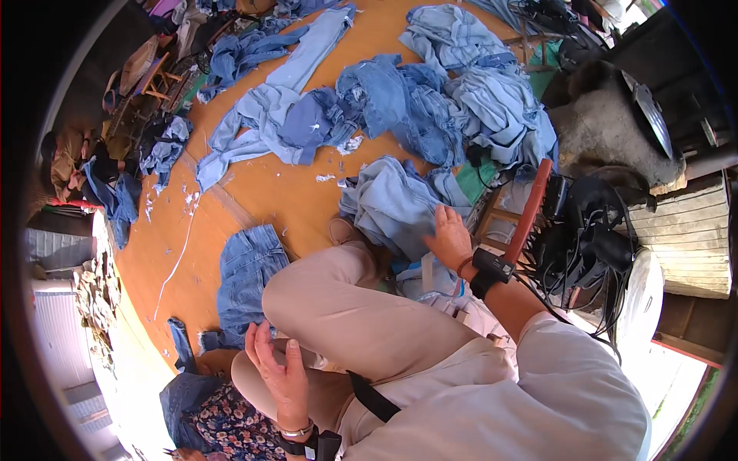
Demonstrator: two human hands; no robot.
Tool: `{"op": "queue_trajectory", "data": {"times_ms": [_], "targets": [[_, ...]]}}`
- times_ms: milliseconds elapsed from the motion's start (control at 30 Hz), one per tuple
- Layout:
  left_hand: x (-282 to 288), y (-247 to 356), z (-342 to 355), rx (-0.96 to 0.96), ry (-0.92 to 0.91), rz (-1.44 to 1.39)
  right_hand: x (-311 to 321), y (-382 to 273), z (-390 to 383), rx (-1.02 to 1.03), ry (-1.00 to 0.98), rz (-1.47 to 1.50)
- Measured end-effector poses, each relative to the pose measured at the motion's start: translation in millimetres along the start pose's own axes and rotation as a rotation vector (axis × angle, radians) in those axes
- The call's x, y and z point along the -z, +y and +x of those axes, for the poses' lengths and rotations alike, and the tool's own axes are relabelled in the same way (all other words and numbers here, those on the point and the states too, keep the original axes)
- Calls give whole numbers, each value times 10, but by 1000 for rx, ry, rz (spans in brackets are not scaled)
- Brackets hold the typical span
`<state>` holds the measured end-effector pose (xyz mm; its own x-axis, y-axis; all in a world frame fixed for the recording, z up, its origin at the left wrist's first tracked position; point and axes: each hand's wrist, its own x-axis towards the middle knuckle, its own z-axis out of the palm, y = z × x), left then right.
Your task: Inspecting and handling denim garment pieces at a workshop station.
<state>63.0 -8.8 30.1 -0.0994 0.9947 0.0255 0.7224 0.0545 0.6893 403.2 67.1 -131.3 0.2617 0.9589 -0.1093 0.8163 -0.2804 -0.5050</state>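
Your right hand (450, 238) is spread, apparently empty; your left hand (279, 378), fingers apart, holds nothing. At the right's ten o'clock, just beside it, lies pale denim (387, 198), likely soft, limp, fairly light; best gripped by a thick fold.

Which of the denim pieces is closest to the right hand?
The crumpled pale-blue piece by the right hand; the mixed-blue heap lies farther off, and the medium-blue piece is left of the raised knee.

The orange floor (269, 196) bears blue denim garments (380, 100) and white scraps (350, 145).
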Motion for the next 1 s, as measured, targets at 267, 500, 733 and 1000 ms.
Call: {"op": "queue_trajectory", "data": {"times_ms": [267, 500, 733, 1000], "targets": [[-198, -31, 64, 59, -60, -8, -681, 252, 905, -78, -187, -179], [-202, -145, 148, 108, -39, -47, -1059, 276, 988, -234, -238, 95], [-223, -120, 308, 64, -13, -110, -562, 142, 1540, 234, -57, 182], [-101, 69, 380, 37, 75, -42, 1516, -1618, 1521, 521, 167, 743]]}}
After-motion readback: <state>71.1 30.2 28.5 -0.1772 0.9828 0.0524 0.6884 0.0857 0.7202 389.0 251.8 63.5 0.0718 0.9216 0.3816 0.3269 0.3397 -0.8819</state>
